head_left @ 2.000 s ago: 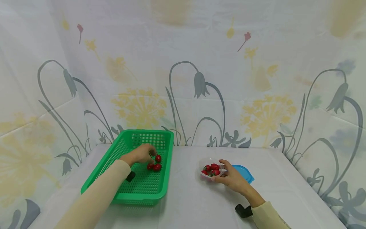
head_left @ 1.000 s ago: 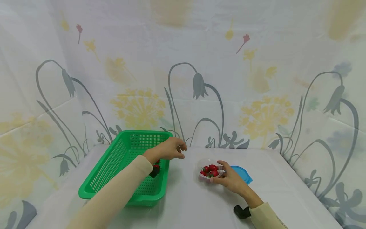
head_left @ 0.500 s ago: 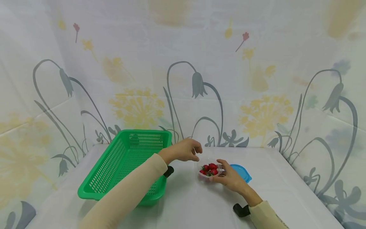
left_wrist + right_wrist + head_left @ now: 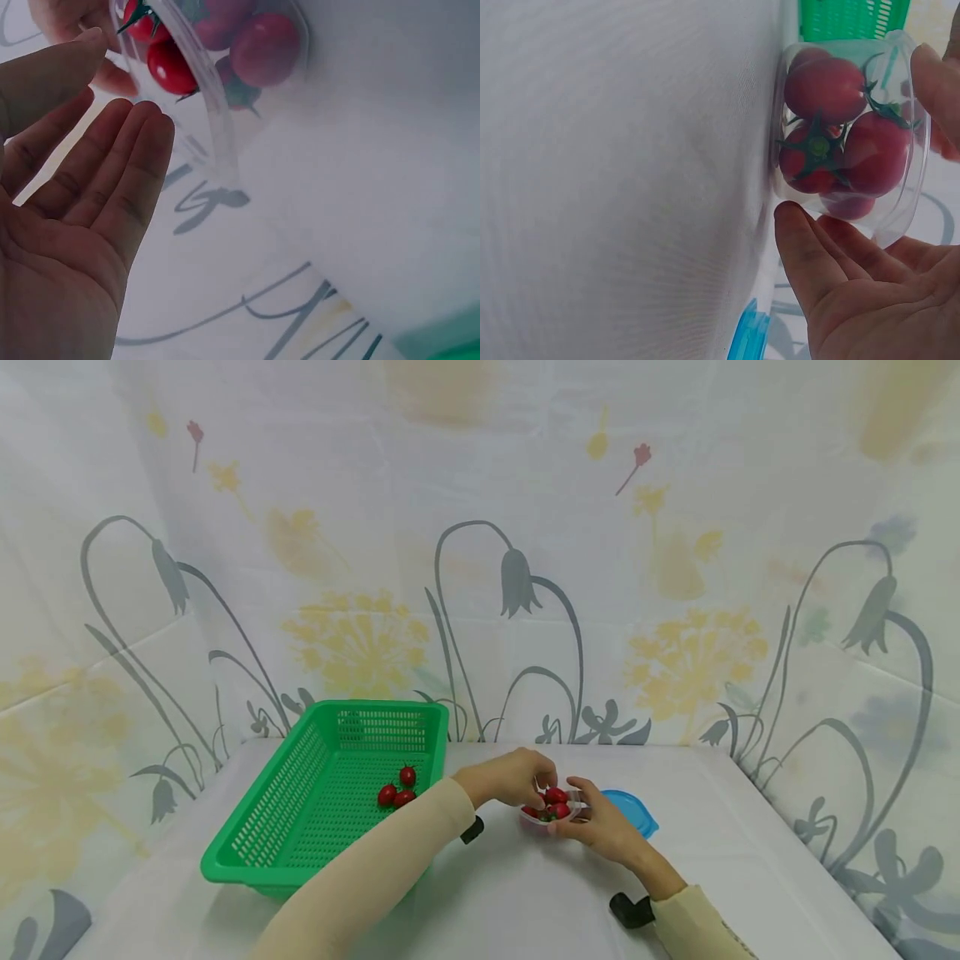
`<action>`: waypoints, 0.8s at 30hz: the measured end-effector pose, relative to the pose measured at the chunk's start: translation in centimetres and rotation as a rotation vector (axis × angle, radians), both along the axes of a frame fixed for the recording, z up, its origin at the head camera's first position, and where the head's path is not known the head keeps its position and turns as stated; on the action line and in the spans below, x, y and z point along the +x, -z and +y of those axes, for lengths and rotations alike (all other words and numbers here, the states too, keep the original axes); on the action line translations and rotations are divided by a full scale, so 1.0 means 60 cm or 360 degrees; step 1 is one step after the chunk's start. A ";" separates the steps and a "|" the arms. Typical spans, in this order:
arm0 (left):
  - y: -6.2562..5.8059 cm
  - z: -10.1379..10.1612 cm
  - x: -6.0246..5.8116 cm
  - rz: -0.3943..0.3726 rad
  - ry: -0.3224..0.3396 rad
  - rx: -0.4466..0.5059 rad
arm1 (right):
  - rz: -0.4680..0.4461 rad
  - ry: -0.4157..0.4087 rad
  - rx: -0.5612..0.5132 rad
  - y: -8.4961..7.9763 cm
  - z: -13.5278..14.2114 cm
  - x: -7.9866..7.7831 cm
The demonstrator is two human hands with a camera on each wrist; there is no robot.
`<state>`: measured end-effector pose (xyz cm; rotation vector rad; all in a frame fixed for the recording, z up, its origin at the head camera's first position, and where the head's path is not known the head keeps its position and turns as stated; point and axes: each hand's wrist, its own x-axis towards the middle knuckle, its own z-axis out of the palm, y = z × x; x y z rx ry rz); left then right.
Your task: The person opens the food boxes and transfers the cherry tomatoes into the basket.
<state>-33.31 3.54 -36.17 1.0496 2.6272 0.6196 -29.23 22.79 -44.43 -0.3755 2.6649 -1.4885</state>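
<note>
Several cherry tomatoes (image 4: pixel 825 90) lie in a clear plastic tub (image 4: pixel 907 202) on the table, right of centre in the head view. My right hand (image 4: pixel 603 828) grips the tub from its right side, thumb near and fingers at the far side. Over the tub's left rim reaches my left hand (image 4: pixel 517 777), palm and extended fingers bare in the left wrist view, nothing between thumb and fingers. In the left wrist view a tomato (image 4: pixel 171 67) shows just inside the rim, close beyond the fingertips. The left hand partly covers the tub in the head view.
A green perforated basket (image 4: pixel 262 835) stands to the left, with three tomatoes (image 4: pixel 387 794) visible near its right side; the left sleeve passes over its front right corner. A blue lid (image 4: pixel 632 812) lies just behind the right hand. A printed cloth backdrop (image 4: pixel 480 568) closes off the back.
My left hand has moved right from the basket, across the gap and down over the tub. The basket's tomatoes are uncovered again. My right hand keeps its hold on the tub.
</note>
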 end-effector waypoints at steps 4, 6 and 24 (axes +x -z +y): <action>0.012 0.011 -0.005 -0.0036 0.0022 0.0029 | 0.0005 -0.0012 -0.0004 0.003 0.002 -0.002; 0.017 0.015 -0.007 -0.0067 0.0031 0.0037 | 0.0005 -0.0016 -0.0007 0.003 0.002 -0.001; 0.033 0.020 -0.019 -0.0329 0.0106 0.0041 | -0.0003 -0.0005 -0.0044 0.003 0.000 -0.002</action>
